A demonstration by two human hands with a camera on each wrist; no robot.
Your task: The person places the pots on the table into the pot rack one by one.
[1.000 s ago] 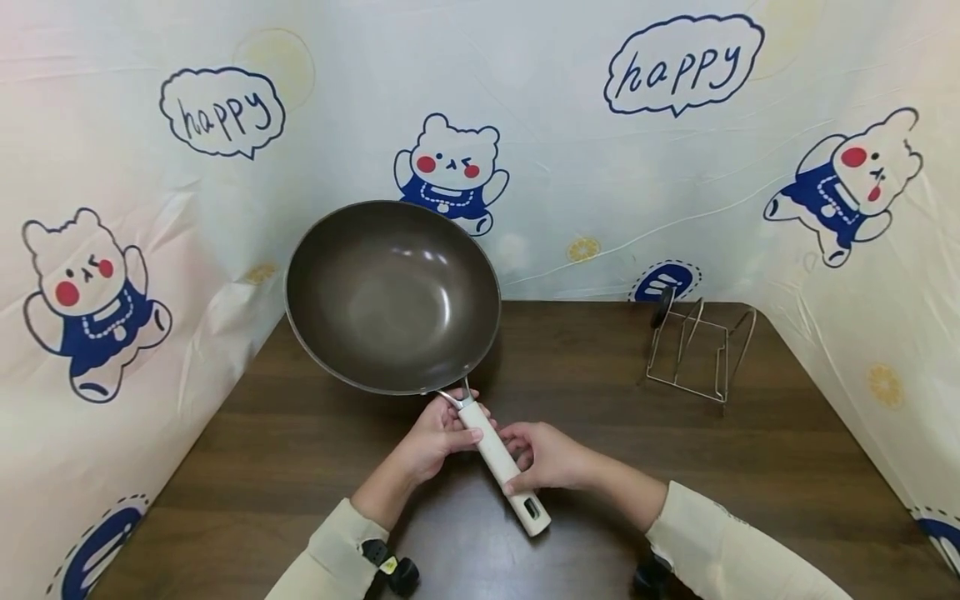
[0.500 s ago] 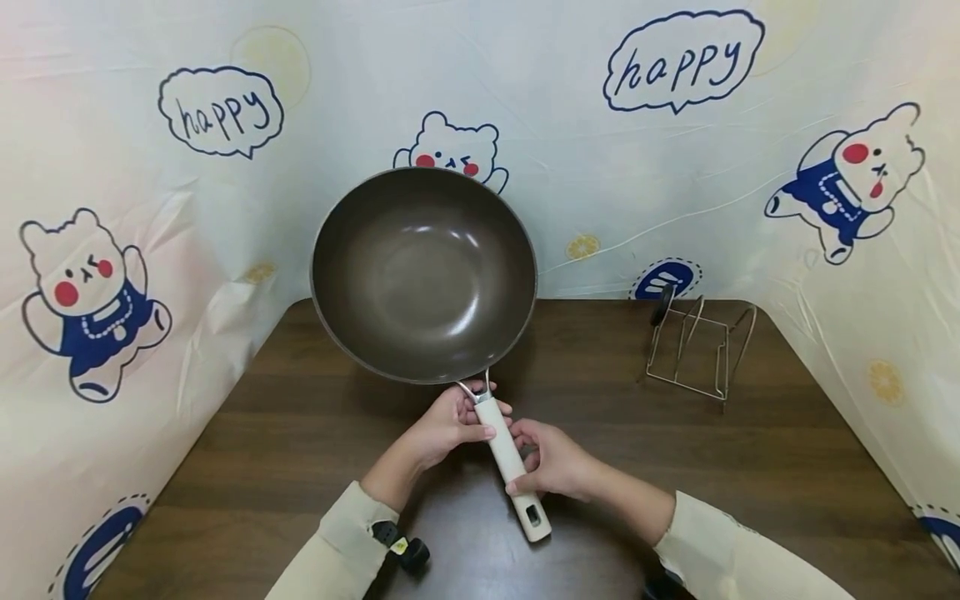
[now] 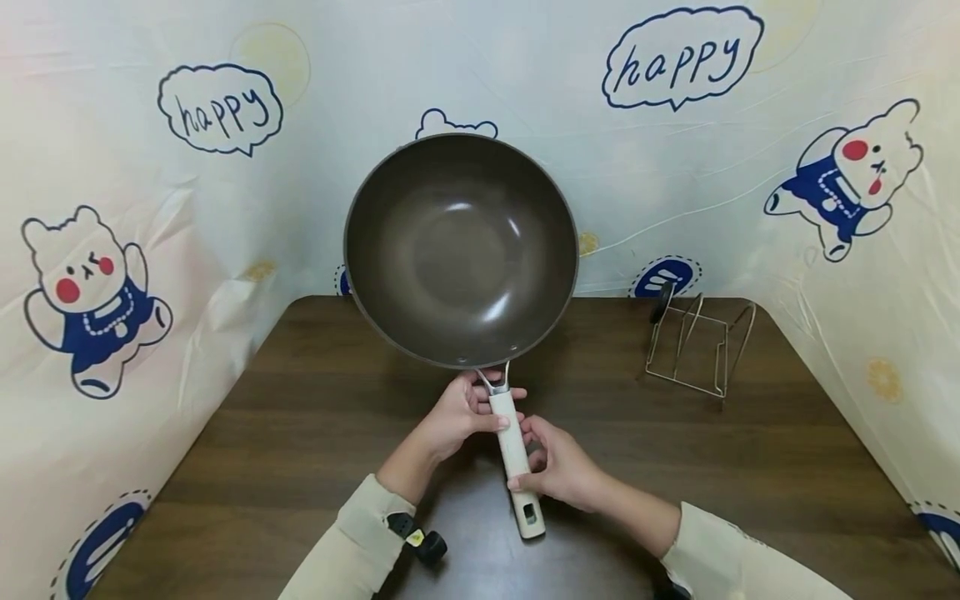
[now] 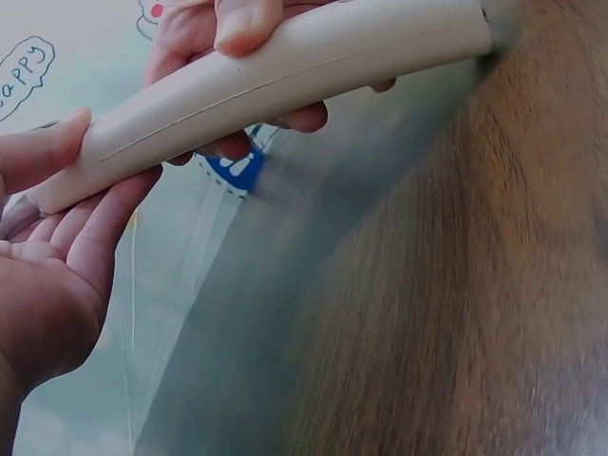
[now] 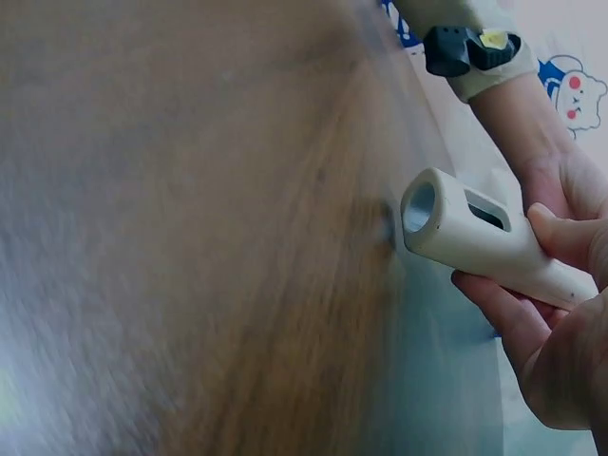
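Note:
A deep brown frying pan [image 3: 461,250] is held up over the table, its inside facing me and its cream handle [image 3: 513,454] slanting down toward me. Close to the metal bracket at the pan's end, my left hand [image 3: 465,412] grips the handle, thumb on top and fingers beneath. Lower down, near the slotted end, my right hand [image 3: 561,468] pinches it between thumb and fingers. In the left wrist view both hands are around the handle [image 4: 285,85]. The right wrist view shows the handle's hollow end [image 5: 456,218] sticking out past my right hand [image 5: 560,332].
A wire rack [image 3: 693,350] with a dark round piece on one corner stands at the back right of the wooden table [image 3: 300,500]. A patterned cloth [image 3: 97,150] hangs behind and on both sides.
The pan has moved right and up, and its handle has swung closer to upright. Its face has tilted more toward me. Both hands keep their hold, the left shifting right with the handle.

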